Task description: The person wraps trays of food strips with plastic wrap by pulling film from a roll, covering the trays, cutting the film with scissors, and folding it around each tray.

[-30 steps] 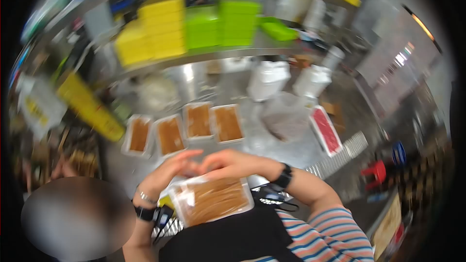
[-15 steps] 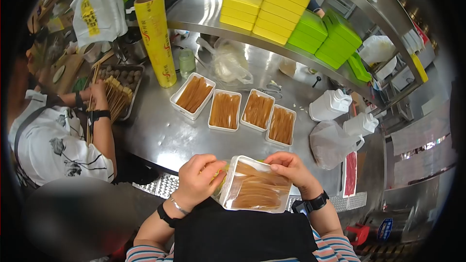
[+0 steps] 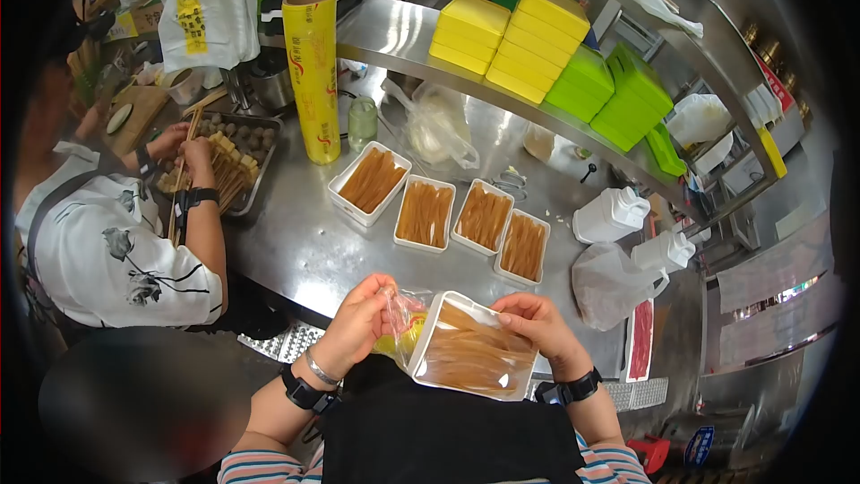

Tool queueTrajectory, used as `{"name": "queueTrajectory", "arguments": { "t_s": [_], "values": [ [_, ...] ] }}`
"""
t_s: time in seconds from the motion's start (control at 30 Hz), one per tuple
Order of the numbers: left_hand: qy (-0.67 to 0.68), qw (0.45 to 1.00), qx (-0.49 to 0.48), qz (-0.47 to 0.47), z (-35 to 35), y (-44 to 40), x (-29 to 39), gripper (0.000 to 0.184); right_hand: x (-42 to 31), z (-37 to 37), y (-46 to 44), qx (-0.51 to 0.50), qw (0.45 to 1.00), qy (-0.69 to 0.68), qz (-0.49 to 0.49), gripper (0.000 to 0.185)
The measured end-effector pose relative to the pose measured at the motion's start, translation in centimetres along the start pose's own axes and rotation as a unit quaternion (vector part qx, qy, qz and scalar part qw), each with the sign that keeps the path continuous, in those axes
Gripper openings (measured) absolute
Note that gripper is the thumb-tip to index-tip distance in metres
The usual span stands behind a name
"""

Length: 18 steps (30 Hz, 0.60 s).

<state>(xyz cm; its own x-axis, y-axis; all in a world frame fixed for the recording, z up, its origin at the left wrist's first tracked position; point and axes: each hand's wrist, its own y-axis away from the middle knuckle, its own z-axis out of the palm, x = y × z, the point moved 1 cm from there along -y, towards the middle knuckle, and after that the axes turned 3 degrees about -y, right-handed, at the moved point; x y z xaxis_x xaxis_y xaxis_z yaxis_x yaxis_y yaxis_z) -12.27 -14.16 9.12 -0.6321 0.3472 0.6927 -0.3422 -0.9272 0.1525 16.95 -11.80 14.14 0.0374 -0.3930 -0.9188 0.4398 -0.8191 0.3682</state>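
Note:
My right hand (image 3: 537, 327) grips the right edge of a white tray (image 3: 426, 341) of long translucent brown strips (image 3: 475, 350), with the thumb over its rim. Clear cling film (image 3: 408, 309) covers the tray and stretches out past its left side. My left hand (image 3: 363, 314) pinches that loose film and pulls it away from the tray. The tray is tilted towards me in front of my black apron. On the steel table beyond stand several similar white trays (image 3: 423, 212) of brown strips.
A yellow cling film roll (image 3: 311, 81) stands upright beside a glass jar (image 3: 362, 124). At left, a co-worker handles skewers over a metal tray (image 3: 260, 181). White jugs (image 3: 609, 215) and a plastic bag (image 3: 605, 282) stand right. Yellow boxes (image 3: 537, 40) and green boxes (image 3: 632, 94) line the shelf.
My left hand has moved left and slightly up, drawing the film out from the tray. The tray stays in my right hand. The view has shifted slightly.

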Motion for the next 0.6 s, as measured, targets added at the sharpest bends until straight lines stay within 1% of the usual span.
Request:
{"name": "queueTrajectory", "arguments": {
  "t_s": [0.07, 0.13, 0.17, 0.2, 0.27, 0.3, 0.37, 0.4, 0.47, 0.6],
  "values": [
    [-0.001, 0.994, 0.086, -0.061, 1.2, 0.5, 0.2, 0.019, 0.1, -0.1, -0.1, 0.001, 1.0, 0.001, -0.002, 0.021],
    [0.026, 0.994, 0.079, -0.064, 1.6, 0.9, 0.6, 0.021, -0.2, 0.0, 0.1, 0.0, 1.0, 0.003, -0.005, 0.017],
    [0.053, 0.993, 0.072, -0.071, 1.7, 0.9, 0.7, 0.023, -0.5, 0.2, 0.3, 0.001, 1.0, 0.003, -0.006, 0.017],
    [0.053, 0.994, 0.071, -0.071, 1.8, 0.8, 0.6, 0.023, -0.7, 0.3, 0.4, 0.005, 1.0, 0.003, -0.007, 0.017],
    [-0.08, 0.993, 0.065, -0.054, 2.0, 0.5, 0.3, 0.025, -0.9, 0.3, 0.4, 0.009, 1.0, 0.003, -0.01, 0.017],
    [-0.079, 0.993, 0.065, -0.052, 1.7, 0.4, -0.2, 0.025, -0.9, 0.3, 0.3, 0.01, 1.0, 0.003, -0.01, 0.017],
    [-0.193, 0.979, 0.061, -0.015, 1.5, 0.0, -1.1, 0.026, -0.6, 0.1, 0.3, 0.009, 1.0, 0.005, -0.01, 0.017],
    [-0.192, 0.979, 0.062, -0.013, 1.8, 0.0, -1.1, 0.026, -0.4, 0.0, 0.3, 0.008, 1.0, 0.001, -0.019, 0.018],
    [-0.164, 0.974, 0.159, -0.007, 2.4, -0.1, -0.6, 0.026, -0.2, -0.1, 0.2, 0.006, 1.0, -0.003, -0.03, 0.018],
    [-0.136, 0.982, 0.133, 0.003, 2.0, -1.1, -1.0, 0.025, -0.7, 0.5, 0.4, 0.009, 0.999, -0.001, -0.036, 0.019]
  ]
}}
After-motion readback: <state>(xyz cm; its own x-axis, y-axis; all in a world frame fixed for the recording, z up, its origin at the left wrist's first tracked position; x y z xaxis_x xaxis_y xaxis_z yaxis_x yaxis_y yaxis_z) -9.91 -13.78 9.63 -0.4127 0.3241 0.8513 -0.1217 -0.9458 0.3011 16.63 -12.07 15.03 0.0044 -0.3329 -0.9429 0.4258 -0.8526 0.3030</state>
